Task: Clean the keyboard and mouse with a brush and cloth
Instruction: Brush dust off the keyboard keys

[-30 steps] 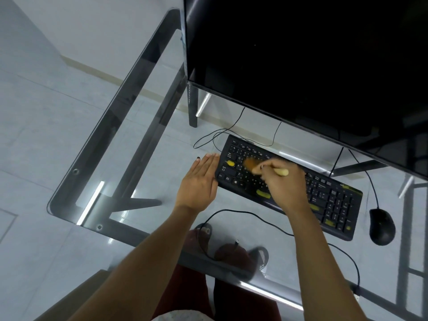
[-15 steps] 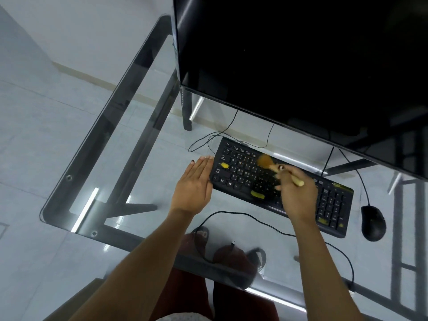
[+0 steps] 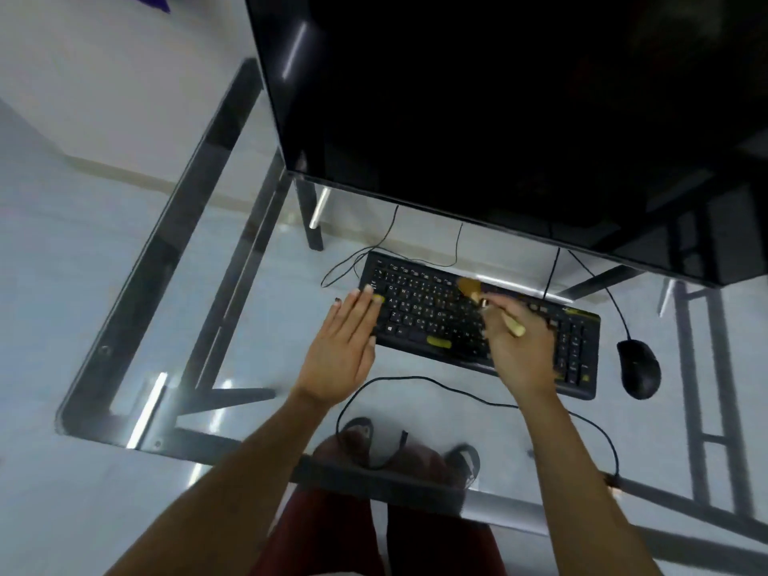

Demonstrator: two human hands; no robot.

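On the glass bench, below the dark monitor, I lay my left hand flat on the keyboard to steady its left end while my right hand grips the brush, bristles on its top rows, the mouse waiting right of the keyboard.

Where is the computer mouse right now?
In the head view the black mouse lies untouched on the glass desk, at the right, just past the keyboard's right end and below the dark monitor.
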